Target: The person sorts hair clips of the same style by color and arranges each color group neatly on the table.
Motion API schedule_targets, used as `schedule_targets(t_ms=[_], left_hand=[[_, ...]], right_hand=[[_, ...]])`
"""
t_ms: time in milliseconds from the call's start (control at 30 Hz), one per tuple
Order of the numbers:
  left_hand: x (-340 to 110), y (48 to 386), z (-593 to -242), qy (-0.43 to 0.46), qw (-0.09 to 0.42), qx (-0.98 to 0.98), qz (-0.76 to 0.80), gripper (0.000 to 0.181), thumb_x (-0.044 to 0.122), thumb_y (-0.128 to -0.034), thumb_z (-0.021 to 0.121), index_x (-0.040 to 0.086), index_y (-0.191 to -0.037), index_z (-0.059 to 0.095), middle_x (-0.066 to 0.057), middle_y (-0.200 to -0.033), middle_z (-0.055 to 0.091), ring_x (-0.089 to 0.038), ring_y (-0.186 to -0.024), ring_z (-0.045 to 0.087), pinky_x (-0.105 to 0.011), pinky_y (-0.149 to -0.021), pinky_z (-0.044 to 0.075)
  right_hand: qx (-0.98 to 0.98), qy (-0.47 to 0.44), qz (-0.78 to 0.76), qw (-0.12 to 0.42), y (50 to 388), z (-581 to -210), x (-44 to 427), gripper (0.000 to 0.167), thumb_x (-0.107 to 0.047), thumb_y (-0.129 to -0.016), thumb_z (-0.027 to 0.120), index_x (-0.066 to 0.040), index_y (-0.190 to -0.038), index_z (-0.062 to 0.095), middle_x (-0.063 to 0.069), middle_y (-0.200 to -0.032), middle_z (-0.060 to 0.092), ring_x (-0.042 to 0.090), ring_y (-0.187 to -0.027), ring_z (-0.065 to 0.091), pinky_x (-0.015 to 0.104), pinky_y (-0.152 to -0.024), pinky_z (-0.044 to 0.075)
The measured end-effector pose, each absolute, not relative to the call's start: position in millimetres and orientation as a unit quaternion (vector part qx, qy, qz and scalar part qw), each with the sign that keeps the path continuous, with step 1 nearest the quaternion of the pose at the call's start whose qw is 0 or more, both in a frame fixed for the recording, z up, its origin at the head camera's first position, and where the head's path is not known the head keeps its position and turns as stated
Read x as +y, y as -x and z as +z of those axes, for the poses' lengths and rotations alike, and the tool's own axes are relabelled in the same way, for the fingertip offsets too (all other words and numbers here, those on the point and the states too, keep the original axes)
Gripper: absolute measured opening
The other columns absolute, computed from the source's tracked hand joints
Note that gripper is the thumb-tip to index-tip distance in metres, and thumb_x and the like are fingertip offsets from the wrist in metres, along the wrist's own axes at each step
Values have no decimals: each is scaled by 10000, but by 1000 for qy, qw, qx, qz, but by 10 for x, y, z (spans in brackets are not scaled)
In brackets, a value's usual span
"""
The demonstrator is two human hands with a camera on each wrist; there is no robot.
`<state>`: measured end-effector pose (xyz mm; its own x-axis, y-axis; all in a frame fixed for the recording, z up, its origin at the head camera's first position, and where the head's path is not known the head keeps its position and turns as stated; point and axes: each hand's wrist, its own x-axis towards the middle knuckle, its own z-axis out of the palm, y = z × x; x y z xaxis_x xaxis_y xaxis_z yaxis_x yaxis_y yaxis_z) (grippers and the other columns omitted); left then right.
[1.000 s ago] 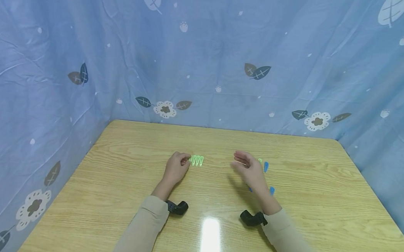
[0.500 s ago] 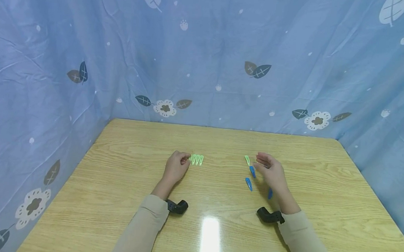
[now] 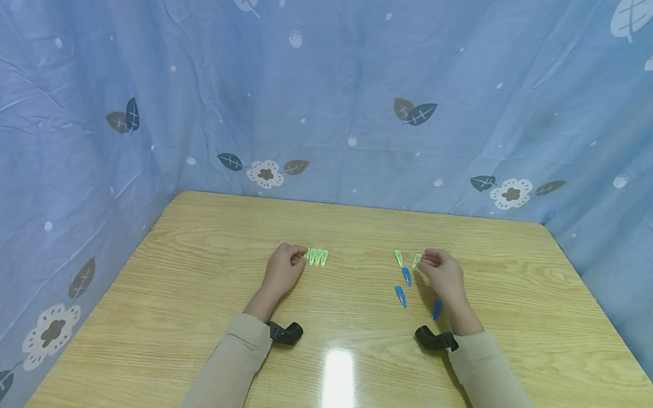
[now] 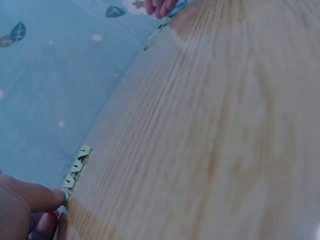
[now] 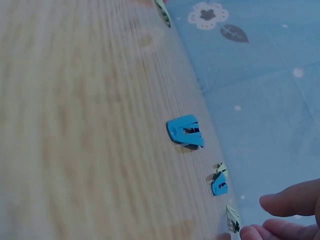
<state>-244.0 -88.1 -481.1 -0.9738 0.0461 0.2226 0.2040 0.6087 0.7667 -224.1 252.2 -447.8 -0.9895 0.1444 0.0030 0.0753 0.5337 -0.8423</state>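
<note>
Nearest, we saw a blue clip (image 3: pixel 436 309) beside the right wrist and another blue clip (image 3: pixel 401 296) to its left. Beyond, the left hand (image 3: pixel 284 270) had stayed put, its curled fingers pinching the end clip (image 4: pixel 67 198) of a green row (image 3: pixel 318 257). The right hand (image 3: pixel 444 277) had shifted rightward, fingers loosely curved, thumb apart, uncovering a third blue clip (image 3: pixel 407 276) and a slanted green clip (image 3: pixel 398 258); whether it touched the loose green clip (image 3: pixel 416 261) we could not tell. We judged attention now on the scattered clips, the row unaltered. Farthest hung a patterned curtain (image 3: pixel 356 93)
</note>
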Motion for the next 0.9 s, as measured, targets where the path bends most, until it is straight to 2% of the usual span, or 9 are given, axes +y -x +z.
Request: schedule_targets(t_ms=[367, 533, 800, 900], left_hand=[[-879, 2451, -4816, 68, 90, -894, -434, 221, 25, -883, 638, -9, -1096, 685, -72, -915, 560, -172, -814, 555, -284, -735, 507], [-877, 2455, -4815, 66, 89, -895, -433, 220, 28, -884, 642, -4, -1097, 685, -69, -912, 558, -170, -816, 552, -283, -733, 506], [-883, 2448, -4803, 63, 91, -897, -428, 218, 42, -889, 647, 2, -1100, 686, -71, -915, 556, -174, -817, 550, -292, -733, 503], [-887, 2446, -4800, 63, 89, -897, -428, 222, 42, -890, 645, 2, -1104, 685, -66, -915, 554, -170, -815, 546, -291, -731, 501]], right_hand=[[-918, 65, 387, 58, 2327, -4456, 2412, 372, -63, -903, 569, 151, -1204, 526, 293, -1108, 601, 397, -1025, 589, 445, -832, 517], [-935, 63, 344, 64, 2344, -4446, 2358, 367, -59, -896, 590, 151, -1192, 533, 297, -1090, 612, 403, -1005, 605, 453, -821, 526], [-948, 53, 304, 74, 2375, -4436, 2317, 385, -52, -889, 626, 173, -1185, 528, 288, -1036, 606, 388, -927, 618, 430, -733, 540], [-950, 53, 298, 80, 2384, -4445, 2313, 365, -10, -869, 601, 178, -1174, 533, 281, -1019, 605, 379, -907, 618, 422, -717, 539]])
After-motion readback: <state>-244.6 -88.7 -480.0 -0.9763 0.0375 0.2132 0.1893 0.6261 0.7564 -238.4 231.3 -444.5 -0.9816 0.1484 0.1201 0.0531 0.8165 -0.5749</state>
